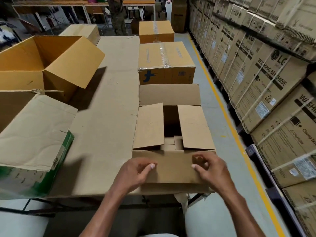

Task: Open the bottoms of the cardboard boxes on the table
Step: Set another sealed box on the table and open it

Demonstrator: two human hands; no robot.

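A brown cardboard box (148, 127) stands at the table's near right edge with its upper flaps unfolded. The far flap lies back, two side flaps leave a dark gap between them, and the near flap (172, 170) folds toward me. My left hand (136, 171) rests on the left part of that near flap with fingers curled. My right hand (210, 170) holds its right part, thumb on top. Behind it stand a taped box (165, 62) and another taped box (156, 31).
A cardboard-covered table (106, 134) holds a large open yellow box (44, 65) and a green-printed box (34, 144) on the left. Stacked washing-machine cartons (256, 74) line the right, past a yellow floor line (220, 106). A person stands at the far end.
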